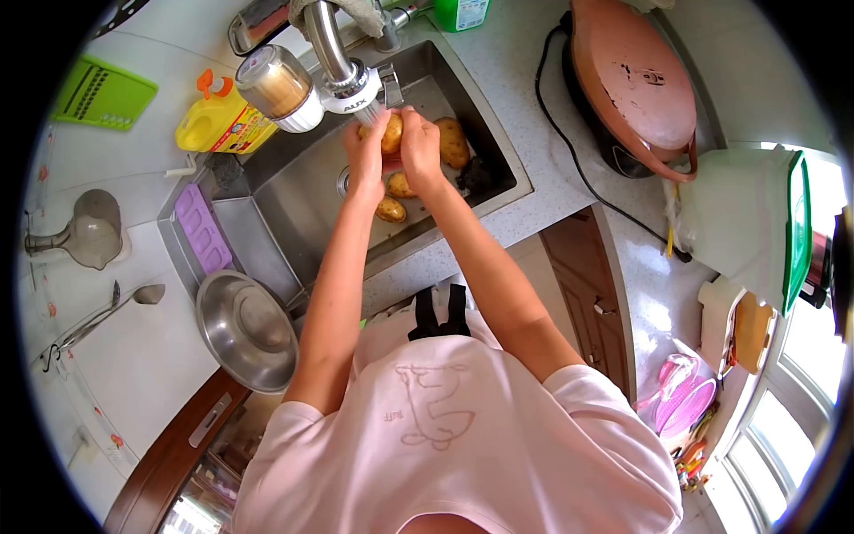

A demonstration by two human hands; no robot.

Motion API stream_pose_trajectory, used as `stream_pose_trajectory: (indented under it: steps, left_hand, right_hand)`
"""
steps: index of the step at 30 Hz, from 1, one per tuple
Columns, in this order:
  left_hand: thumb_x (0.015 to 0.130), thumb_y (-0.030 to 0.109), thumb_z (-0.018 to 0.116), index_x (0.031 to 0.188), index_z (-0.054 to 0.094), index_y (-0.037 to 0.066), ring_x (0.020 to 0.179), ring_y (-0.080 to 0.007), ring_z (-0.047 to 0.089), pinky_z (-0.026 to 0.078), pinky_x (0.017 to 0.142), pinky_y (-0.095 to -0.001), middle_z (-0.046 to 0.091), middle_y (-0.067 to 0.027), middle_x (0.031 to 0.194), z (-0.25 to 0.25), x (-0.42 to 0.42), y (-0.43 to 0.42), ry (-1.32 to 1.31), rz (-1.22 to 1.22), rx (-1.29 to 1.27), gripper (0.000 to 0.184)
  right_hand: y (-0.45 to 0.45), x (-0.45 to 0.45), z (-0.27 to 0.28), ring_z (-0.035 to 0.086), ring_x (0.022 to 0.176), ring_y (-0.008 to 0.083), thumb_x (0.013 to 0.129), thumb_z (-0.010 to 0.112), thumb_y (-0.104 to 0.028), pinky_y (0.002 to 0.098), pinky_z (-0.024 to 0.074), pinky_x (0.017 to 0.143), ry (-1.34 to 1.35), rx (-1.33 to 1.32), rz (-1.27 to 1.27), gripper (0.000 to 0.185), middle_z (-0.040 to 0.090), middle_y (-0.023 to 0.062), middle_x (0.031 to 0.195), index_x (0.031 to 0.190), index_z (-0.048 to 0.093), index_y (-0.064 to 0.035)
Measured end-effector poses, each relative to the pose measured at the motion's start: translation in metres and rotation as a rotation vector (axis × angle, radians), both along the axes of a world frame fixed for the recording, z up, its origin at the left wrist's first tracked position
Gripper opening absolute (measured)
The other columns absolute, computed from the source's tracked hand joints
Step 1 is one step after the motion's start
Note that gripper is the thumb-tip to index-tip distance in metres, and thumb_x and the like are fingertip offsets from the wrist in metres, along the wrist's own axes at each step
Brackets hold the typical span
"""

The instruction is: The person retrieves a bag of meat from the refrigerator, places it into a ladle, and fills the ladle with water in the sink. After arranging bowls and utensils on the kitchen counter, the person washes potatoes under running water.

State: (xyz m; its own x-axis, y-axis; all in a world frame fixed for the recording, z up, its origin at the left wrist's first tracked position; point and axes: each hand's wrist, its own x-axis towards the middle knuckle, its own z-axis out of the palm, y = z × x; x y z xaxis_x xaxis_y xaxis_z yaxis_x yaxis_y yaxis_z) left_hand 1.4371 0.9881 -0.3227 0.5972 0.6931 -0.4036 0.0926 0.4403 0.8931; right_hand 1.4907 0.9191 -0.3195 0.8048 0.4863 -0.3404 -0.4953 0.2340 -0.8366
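Observation:
Under the faucet (354, 89), my left hand (365, 162) and my right hand (419, 147) are closed around a potato (391, 133) from both sides. Water seems to run from the spout onto it. More potatoes lie in the steel sink (298, 191): a large potato (453, 142) just right of my right hand, and smaller ones, a potato (399, 185) and another potato (390, 210), below my wrists. A dark scouring pad or cloth (478, 174) sits at the sink's right side. My palms hide part of the held potato.
Left of the sink are a purple tray (203, 227), a steel bowl (247, 329) and a yellow bottle (222, 123). A pink electric pan (636, 76) with a black cord (569, 147) stands on the right counter. A water filter (277, 84) juts from the faucet.

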Motion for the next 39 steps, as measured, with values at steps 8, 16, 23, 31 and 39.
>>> stream_pose_trajectory:
  steps: [8, 16, 23, 31, 39]
  left_hand:
    - [0.093, 0.05, 0.05, 0.09, 0.063, 0.014, 0.044, -0.0091, 0.046, 0.03, 0.038, -0.0254, 0.055, 0.001, 0.066, 0.029, -0.002, 0.007, 0.258, -0.044, -0.104, 0.038]
    - [0.099, 0.043, 0.034, 0.099, 0.059, 0.013, 0.062, -0.0124, 0.061, 0.05, 0.049, -0.0279, 0.063, -0.0026, 0.083, 0.008, -0.017, 0.012, 0.356, -0.169, -0.116, 0.039]
    - [0.096, 0.044, 0.06, 0.114, 0.053, 0.004, 0.078, -0.0166, 0.065, 0.055, 0.065, -0.0282, 0.062, -0.0057, 0.098, -0.039, -0.026, -0.005, -0.089, -0.147, -0.237, 0.045]
    - [0.06, 0.009, 0.085, 0.109, 0.056, 0.005, 0.106, -0.0331, 0.057, 0.046, 0.092, -0.0399, 0.058, -0.0147, 0.112, -0.12, -0.074, -0.027, 0.42, -0.396, 0.717, 0.057]
    - [0.076, 0.005, 0.073, 0.11, 0.064, 0.003, 0.099, -0.0334, 0.062, 0.05, 0.087, -0.04, 0.064, -0.0163, 0.103, -0.134, -0.096, -0.044, 0.448, -0.642, 0.817, 0.035]
  right_hand:
    - [0.011, -0.008, -0.004, 0.056, 0.067, 0.0144, 0.098, 0.053, -0.024, 0.0303, 0.0477, 0.063, -0.101, 0.034, -0.028, 0.03, 0.064, 0.0062, 0.077, 0.093, 0.065, 0.0026]
    - [0.014, -0.01, -0.008, 0.052, 0.066, 0.0106, 0.09, 0.063, -0.018, 0.0305, 0.0478, 0.062, -0.436, -0.143, -0.03, 0.024, 0.059, 0.0056, 0.068, 0.083, 0.062, 0.0051]
    - [0.021, 0.026, -0.07, 0.063, 0.082, 0.0271, 0.099, 0.041, -0.047, 0.0407, 0.0501, 0.079, -0.004, -0.359, 0.209, 0.061, 0.068, 0.0183, 0.092, 0.099, 0.066, 0.0086]
    - [-0.057, 0.03, -0.18, 0.059, 0.118, 0.0351, 0.089, 0.058, -0.037, 0.0433, 0.0433, 0.104, -0.781, -0.92, 1.145, 0.041, 0.064, 0.0223, 0.122, 0.121, 0.065, -0.0117]
    - [-0.055, 0.027, -0.184, 0.059, 0.117, 0.0332, 0.077, 0.072, -0.037, 0.046, 0.0424, 0.104, -1.072, -1.102, 1.39, 0.057, 0.064, 0.0194, 0.12, 0.124, 0.06, -0.0085]
